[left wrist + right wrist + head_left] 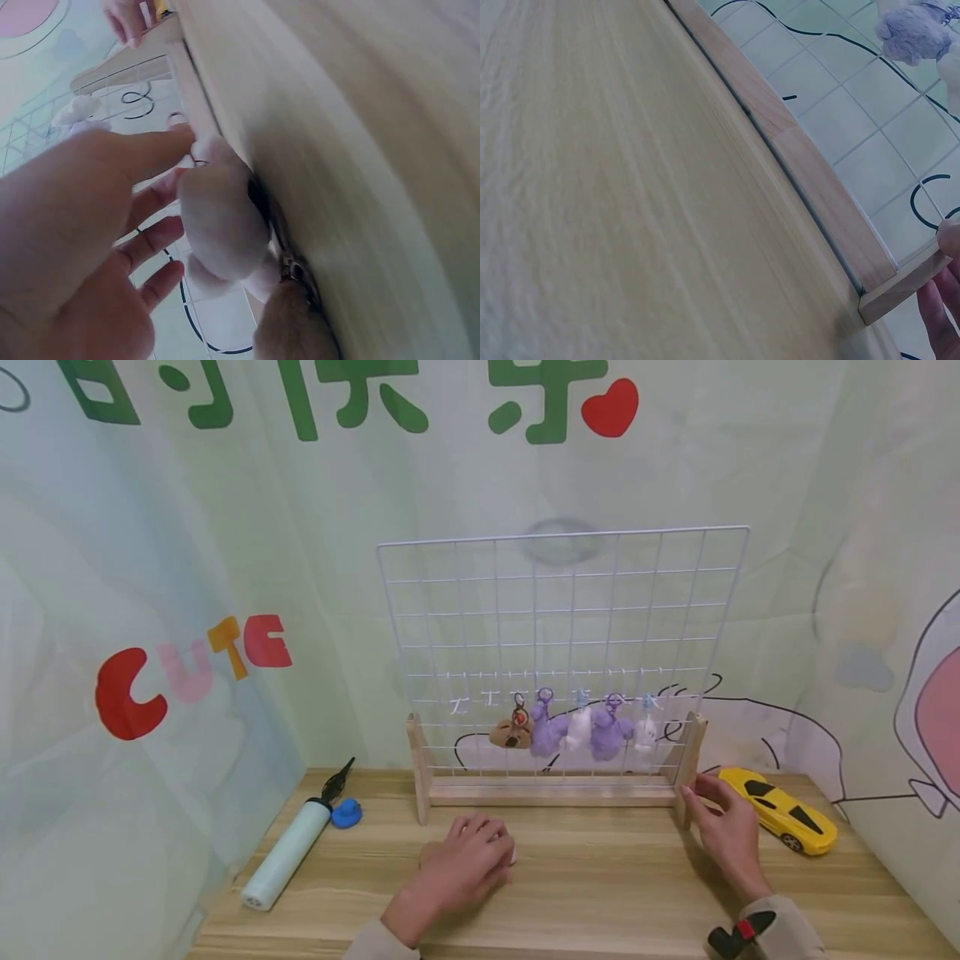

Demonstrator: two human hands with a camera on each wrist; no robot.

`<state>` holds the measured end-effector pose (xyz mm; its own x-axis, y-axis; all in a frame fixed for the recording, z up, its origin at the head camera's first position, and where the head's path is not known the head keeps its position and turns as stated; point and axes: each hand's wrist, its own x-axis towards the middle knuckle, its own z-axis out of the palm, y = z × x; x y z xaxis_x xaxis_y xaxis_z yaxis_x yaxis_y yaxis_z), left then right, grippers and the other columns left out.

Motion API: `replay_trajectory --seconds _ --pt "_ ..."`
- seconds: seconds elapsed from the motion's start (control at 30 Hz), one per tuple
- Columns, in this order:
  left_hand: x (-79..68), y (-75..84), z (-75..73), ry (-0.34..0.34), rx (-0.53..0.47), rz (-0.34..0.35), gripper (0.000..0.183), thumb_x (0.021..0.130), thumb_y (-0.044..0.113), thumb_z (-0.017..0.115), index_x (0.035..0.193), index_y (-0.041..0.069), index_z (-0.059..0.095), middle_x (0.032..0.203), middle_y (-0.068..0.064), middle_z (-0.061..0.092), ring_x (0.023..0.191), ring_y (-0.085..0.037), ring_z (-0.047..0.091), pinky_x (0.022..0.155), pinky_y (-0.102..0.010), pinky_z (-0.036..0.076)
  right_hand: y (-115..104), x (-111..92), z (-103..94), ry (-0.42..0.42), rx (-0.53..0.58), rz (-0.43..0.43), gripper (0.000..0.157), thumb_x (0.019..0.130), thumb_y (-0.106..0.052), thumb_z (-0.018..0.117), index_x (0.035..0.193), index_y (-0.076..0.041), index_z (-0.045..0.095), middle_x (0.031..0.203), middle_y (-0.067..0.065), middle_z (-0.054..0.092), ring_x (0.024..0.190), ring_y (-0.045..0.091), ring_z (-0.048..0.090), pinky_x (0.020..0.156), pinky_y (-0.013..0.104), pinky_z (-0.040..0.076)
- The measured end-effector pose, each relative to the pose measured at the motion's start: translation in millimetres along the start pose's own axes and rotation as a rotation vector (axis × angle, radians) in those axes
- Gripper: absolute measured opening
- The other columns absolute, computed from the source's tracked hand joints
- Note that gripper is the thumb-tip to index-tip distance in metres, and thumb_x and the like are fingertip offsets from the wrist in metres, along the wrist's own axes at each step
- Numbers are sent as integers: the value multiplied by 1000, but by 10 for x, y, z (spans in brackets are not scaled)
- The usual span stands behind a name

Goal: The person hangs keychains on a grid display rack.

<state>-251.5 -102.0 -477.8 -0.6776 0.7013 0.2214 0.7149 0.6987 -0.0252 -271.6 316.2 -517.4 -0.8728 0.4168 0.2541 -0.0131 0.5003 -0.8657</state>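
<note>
My left hand is low over the tabletop in front of the wire grid rack. In the left wrist view, its loosely spread fingers are at the side of a pale plush toy, thumb near the toy's top. Beside that toy is a brown furry plush with a dark metal clasp. My right hand pinches the rack's right wooden upright, thumb and fingers on opposite sides. Hanging on the grid are a brown plush keychain, purple plush keychains and white ones.
A yellow toy car sits right of the right hand. A pale hand pump with a black nozzle lies at the left, beside a small blue object. Bare white hooks stick out from the grid's left part. A printed cloth hangs behind.
</note>
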Motion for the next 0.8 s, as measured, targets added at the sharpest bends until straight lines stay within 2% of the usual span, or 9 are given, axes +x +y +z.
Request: replay_trajectory --seconds 0.07,0.17,0.27,0.33,0.4,0.5,0.63,0.73,0.8 --pt "21 2 -22 30 -58 -19 14 108 33 68 98 26 61 115 9 65 119 -15 58 103 -41 50 5 4 6 2 -4 -3 57 107 -42 69 150 -6 61 144 21 67 137 41 63 98 20 61" --pt "57 -2 -48 105 -146 -60 13 108 29 70 98 23 63 104 8 67 104 -12 63 93 -34 56 9 11 14 9 -10 -8 56 107 -42 69 150 -7 61 144 20 68 138 40 63 107 36 58" --pt "94 -12 -68 165 -305 -151 11 105 25 73 98 22 66 92 9 65 85 -6 59 76 -24 57 18 15 17 11 -8 -13 56 107 -41 69 150 -6 61 144 20 67 138 40 62 109 40 56" --pt "117 -26 -87 204 -444 -216 10 105 22 74 98 21 67 88 10 65 79 -2 57 69 -19 54 21 13 19 10 -6 -14 56 107 -41 69 150 -6 61 144 21 67 139 40 62 110 43 54" --pt "138 -46 -108 253 -573 -268 9 104 17 74 98 19 68 87 7 68 78 -3 60 67 -19 56 22 10 21 7 -5 -16 57 107 -41 69 150 -5 60 145 21 67 139 41 62 111 45 54" --pt "163 -75 -150 334 -701 -310 6 102 12 75 99 16 71 90 3 75 83 -7 70 72 -20 62 25 6 23 6 -7 -17 57 107 -41 69 150 -5 60 145 22 67 139 41 62 111 46 53" --pt "187 -107 -203 408 -832 -357 10 101 12 79 110 13 76 99 -3 83 92 -14 79 79 -19 65 27 3 20 6 -8 -20 57 107 -41 69 150 -5 60 145 22 67 139 41 62 109 41 55" --pt "211 -127 -252 435 -929 -384 19 99 12 80 119 10 79 106 -6 84 98 -18 81 83 -19 66 26 0 14 4 -2 -21 58 107 -41 69 151 -5 60 145 22 66 138 42 62 102 22 59" --pt "232 -137 -295 455 -976 -398 20 99 12 81 119 10 81 107 -6 84 99 -19 81 85 -20 66 22 -4 11 3 6 -20 57 107 -41 69 150 -5 60 145 22 66 138 42 62 94 8 57"
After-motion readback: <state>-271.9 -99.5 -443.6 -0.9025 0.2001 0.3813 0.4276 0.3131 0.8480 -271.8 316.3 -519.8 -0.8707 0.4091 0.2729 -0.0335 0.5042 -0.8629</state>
